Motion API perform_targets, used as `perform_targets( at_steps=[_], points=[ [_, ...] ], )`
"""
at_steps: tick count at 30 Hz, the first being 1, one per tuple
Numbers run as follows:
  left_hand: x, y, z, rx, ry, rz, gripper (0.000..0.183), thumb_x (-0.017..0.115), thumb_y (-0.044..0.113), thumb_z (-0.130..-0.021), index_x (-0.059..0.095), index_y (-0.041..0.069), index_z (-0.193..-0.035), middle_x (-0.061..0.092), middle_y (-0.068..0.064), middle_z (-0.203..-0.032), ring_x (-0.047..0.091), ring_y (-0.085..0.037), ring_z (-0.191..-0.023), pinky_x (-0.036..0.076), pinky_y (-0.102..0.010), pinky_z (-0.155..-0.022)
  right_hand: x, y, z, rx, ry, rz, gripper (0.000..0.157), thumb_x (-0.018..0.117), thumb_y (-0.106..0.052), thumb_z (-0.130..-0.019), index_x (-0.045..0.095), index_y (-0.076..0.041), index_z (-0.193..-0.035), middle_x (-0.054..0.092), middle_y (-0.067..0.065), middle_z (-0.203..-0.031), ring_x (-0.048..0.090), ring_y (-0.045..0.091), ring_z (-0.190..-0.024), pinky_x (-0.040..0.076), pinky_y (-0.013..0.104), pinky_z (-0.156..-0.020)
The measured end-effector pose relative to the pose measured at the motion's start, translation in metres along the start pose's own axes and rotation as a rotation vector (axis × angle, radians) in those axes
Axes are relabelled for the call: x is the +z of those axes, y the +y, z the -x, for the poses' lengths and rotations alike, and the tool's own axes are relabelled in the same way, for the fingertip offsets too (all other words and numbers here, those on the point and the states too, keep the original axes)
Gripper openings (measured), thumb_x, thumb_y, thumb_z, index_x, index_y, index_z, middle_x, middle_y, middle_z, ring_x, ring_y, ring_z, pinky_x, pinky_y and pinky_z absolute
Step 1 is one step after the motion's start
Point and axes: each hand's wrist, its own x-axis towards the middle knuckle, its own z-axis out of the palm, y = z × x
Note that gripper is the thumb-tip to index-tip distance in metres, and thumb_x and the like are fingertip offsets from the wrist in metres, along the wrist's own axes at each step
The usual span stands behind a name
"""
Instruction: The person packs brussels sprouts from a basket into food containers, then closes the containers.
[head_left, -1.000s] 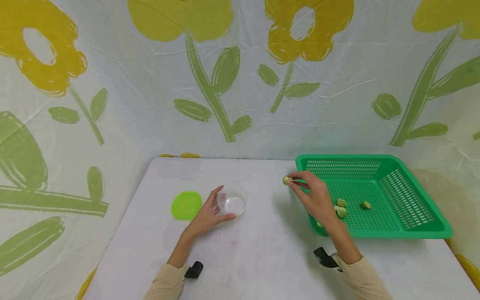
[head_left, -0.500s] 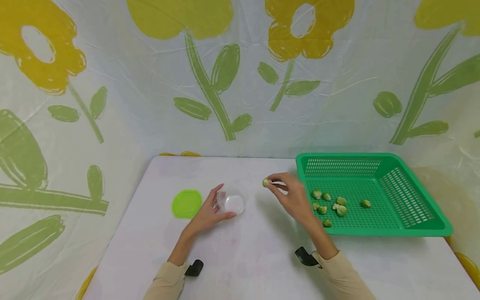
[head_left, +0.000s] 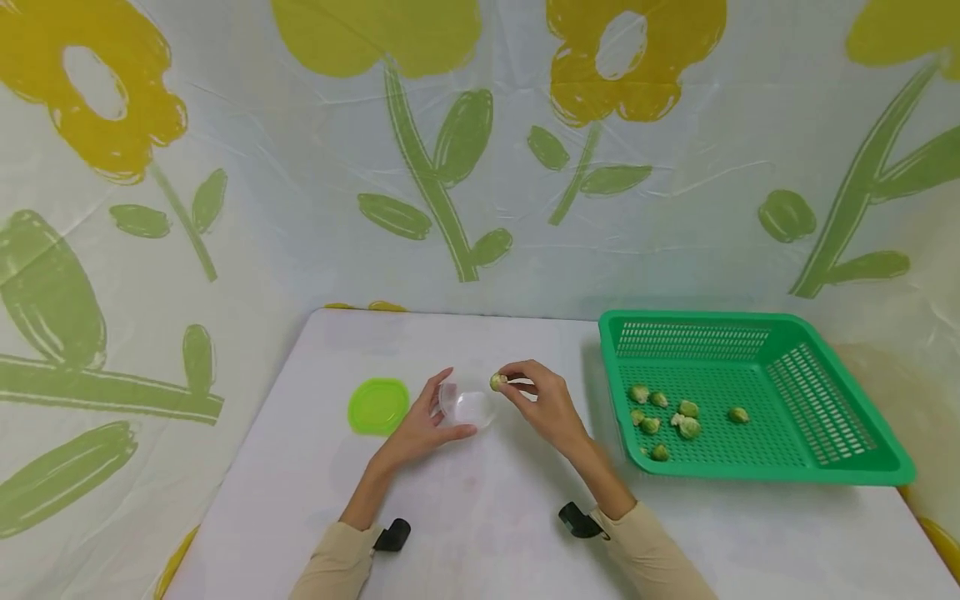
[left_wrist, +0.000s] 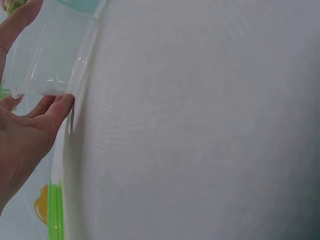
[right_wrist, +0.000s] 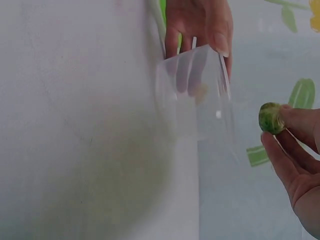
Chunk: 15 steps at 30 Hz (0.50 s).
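A small clear plastic container [head_left: 477, 408] stands on the white table in the head view. My left hand [head_left: 414, 432] holds it from the left, thumb at the near side and fingers around the far side. In the left wrist view, fingertips press against the wall of the container [left_wrist: 55, 55]. Between thumb and fingertips, my right hand [head_left: 551, 408] pinches a Brussels sprout [head_left: 497, 382] at the container's right edge, above rim height. The right wrist view shows the sprout [right_wrist: 270, 119] green with a paler cut side, apart from the container.
A bright green lid [head_left: 378, 407] lies flat left of the container. On the right stands a green slotted basket [head_left: 757, 477] with several Brussels sprouts [head_left: 687, 427], mostly in its left half. A flower-printed sheet [head_left: 330, 208] hangs behind and beside the table.
My right hand has carried the sprout leftward from over the basket's left edge to the container. The left hand has stayed at the container.
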Motion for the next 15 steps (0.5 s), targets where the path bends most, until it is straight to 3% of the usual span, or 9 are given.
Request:
perform_targets(
  at_steps=[15],
  points=[
    [0.002,0.002,0.002,0.017,-0.012,0.030,0.106,0.088,0.024,-0.085,0.018,0.022,-0.165,0.015,-0.014,-0.169,0.020,-0.033,-0.155,0.029,-0.052,-0.121,0.037,0.006,-0.006,0.004,-0.123,-0.033,0.020,0.077,-0.003,-0.092,0.071,0.002,-0.111,0.071,0.011,-0.108,0.071,0.028,-0.103,0.061,0.043,-0.088]
  ],
)
